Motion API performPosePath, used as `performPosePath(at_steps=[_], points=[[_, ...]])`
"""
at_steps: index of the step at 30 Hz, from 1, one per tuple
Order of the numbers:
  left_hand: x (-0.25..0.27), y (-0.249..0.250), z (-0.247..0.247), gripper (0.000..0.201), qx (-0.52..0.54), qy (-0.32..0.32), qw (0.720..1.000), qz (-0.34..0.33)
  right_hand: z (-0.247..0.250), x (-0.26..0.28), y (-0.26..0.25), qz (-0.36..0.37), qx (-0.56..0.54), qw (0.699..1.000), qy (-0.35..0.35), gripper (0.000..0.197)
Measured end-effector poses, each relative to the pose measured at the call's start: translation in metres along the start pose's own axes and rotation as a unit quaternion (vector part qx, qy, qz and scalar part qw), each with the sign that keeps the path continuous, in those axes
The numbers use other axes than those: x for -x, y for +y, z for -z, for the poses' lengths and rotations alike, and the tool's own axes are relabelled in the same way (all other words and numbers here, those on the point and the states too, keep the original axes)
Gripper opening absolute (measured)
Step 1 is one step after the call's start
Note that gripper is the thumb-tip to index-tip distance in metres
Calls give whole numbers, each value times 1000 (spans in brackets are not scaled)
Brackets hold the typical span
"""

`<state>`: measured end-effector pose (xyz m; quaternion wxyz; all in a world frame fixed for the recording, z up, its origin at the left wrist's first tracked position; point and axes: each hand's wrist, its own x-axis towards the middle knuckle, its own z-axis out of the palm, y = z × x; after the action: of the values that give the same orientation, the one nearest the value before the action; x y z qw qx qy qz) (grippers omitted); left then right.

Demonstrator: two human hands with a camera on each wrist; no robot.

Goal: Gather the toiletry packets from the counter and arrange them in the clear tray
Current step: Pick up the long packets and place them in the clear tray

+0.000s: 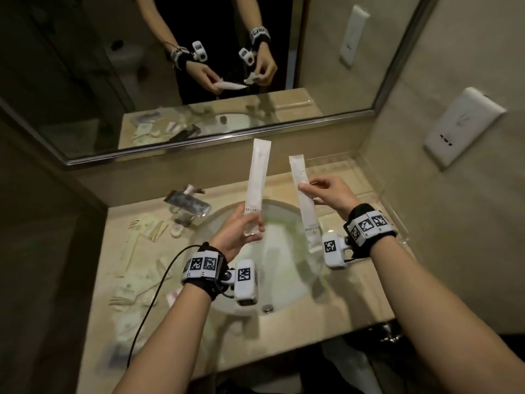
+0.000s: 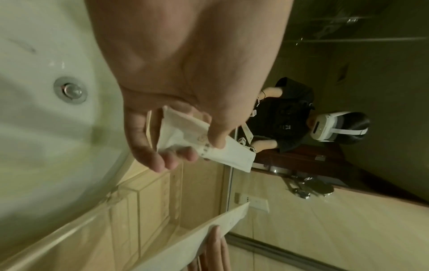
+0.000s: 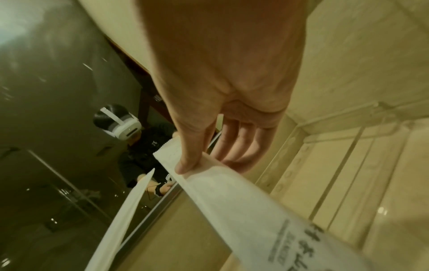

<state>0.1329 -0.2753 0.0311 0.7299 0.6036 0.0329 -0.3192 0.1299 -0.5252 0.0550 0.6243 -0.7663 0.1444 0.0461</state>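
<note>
Both hands are raised over the sink, each with one long white toiletry packet. My left hand (image 1: 251, 226) grips the lower end of the left packet (image 1: 257, 177), which stands nearly upright. In the left wrist view, thumb and fingers of the left hand (image 2: 197, 152) curl round that packet (image 2: 230, 155). My right hand (image 1: 305, 187) pinches the right packet (image 1: 305, 211) near its upper part, and its printed end hangs down. The right wrist view has the thumb of the right hand (image 3: 204, 163) pressed on this packet (image 3: 232, 198). The clear tray (image 1: 395, 214) lies on the counter under the right wrist. Several more packets (image 1: 147, 228) lie on the counter's left side.
A white sink basin (image 1: 272, 268) fills the counter's middle, with a chrome faucet (image 1: 187, 204) at its back left. A mirror (image 1: 199, 81) spans the back wall. A white wall dispenser (image 1: 463, 123) hangs on the right. The counter's front edge runs below my forearms.
</note>
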Motion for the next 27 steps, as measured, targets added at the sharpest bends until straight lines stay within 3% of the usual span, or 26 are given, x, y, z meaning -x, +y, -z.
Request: performPosePath(at_steps=[4,9,14,17,20,27], points=[[-33,-20,-57,17,12,20,1000,-11,69,-20,29,22,46,998,37,30],[-61,-43,-109,22,95,67,992,53,119,-38,68,13,156,988,12,22],[-67,-64,-126,29,96,123,985,75,126,-44,114,-41,284,955,-75,14],[-64,-72,-131,20,78,139,986,56,125,-47,136,-46,419,895,-144,18],[-62,-77,-134,18,66,155,985,36,126,-43,149,-63,488,850,-189,14],[-63,-84,-139,22,71,139,988,16,132,-31,168,-48,510,844,-156,14]])
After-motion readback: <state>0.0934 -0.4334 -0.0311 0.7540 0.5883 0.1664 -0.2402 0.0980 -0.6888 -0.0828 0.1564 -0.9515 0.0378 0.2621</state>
